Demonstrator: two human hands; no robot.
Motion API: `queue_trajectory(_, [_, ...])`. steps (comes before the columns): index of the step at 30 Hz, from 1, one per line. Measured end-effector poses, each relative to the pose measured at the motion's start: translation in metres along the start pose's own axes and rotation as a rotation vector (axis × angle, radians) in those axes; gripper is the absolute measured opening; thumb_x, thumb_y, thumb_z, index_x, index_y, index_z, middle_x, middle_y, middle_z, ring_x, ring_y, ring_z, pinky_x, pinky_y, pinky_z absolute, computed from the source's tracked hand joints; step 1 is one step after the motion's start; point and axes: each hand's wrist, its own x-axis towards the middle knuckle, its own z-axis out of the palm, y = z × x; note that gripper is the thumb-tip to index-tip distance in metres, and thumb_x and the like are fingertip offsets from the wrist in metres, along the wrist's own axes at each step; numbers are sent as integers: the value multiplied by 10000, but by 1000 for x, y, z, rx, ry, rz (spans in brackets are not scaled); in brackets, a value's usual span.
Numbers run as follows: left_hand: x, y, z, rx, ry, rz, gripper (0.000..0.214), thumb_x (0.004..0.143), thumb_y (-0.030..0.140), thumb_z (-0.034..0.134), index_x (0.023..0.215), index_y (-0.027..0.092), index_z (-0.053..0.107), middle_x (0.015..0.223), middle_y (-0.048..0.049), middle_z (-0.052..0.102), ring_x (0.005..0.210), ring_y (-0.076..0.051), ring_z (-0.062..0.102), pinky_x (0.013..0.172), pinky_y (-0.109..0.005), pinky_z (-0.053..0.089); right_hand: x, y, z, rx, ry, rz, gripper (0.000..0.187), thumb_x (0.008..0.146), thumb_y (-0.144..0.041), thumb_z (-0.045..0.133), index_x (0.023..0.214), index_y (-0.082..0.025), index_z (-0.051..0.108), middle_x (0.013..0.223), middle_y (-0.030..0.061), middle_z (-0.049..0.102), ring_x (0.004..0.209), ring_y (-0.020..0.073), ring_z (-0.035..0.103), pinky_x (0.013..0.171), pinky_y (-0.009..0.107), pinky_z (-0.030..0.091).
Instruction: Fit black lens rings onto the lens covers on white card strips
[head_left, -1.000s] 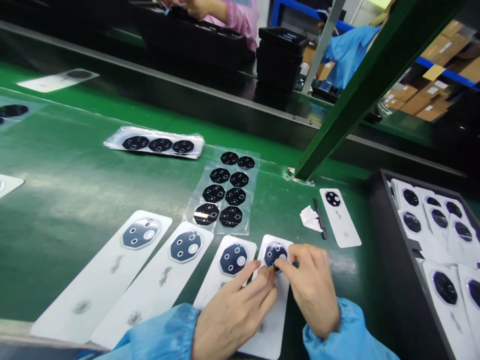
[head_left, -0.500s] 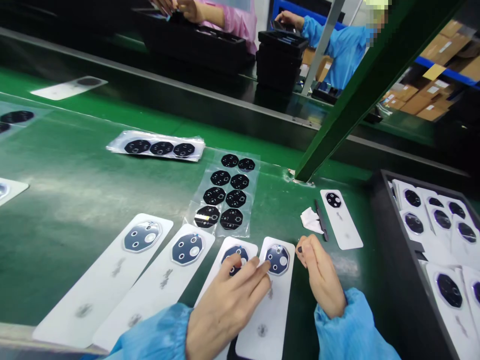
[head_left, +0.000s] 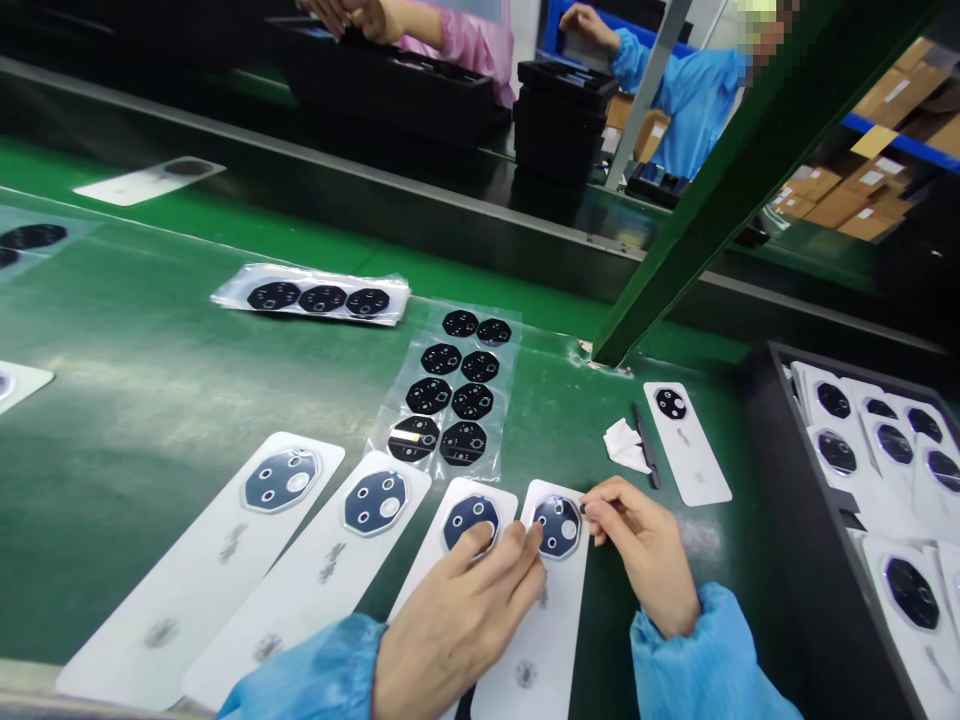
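My left hand [head_left: 465, 610] lies flat, grip spread, pinning the white cover [head_left: 551, 612] on the tabletop [head_left: 112, 400]. My right hand [head_left: 645, 555], grip pinched together, touches the cover's dark lens piece [head_left: 556, 527]. Risk: a slipping fingertip could smudge or skew it.

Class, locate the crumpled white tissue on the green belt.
Head view, right of centre: the tissue lies beside a thin black stick, just beyond the right hand.

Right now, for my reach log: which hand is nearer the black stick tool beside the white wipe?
Right. The right hand sits just below the black stick tool; the left hand rests farther left, fingers on two white covers.
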Motion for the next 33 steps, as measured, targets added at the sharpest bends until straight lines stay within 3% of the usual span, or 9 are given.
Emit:
queue_trajectory(6, [-1,2,2,6,-27,8,243,888,64,362,946,121,591,1120,-97,618,1035,-190,483,863,-357,324,5,-12,4,-90,-115,-22,116,857,-238,548,861,-193,655,911,35,606,729,130,611,676,259,532])
queue_trajectory(11, [-1,3,2,-3,-26,1,180,883,102,415,935,135,584,1114,-90,622,1035,-187,483,876,-346,325,4,-18,13,-344,-84,-229,125,881,-157,480,909,-198,595,826,21,590,731,129,586,653,238,500])
queue_trajectory(17, [-2,3,3,1,-24,-7,262,883,67,348,964,126,590,1101,-88,631,1037,-182,484,889,-346,323,2,-12,20,-633,-64,-437,232,859,-52,436,811,-200,609,971,68,493,837,171,502,713,314,478])
queue_trajectory(24, [-2,4,2,28,-37,13,247,873,85,370,976,119,592,1097,-98,621,1033,-184,483,898,-346,335,3,-18,20,-678,-18,-363,209,852,-50,483,799,-205,613,907,46,441,870,187,434,759,335,440])
queue_trajectory(33, [-3,5,3,44,-11,28,280,868,50,337,983,94,589,1055,-106,624,1022,-189,488,897,-356,333,-2,-19,26,-770,24,-427,243,866,-47,437,781,-207,600,896,51,444,847,195,417,706,330,396])
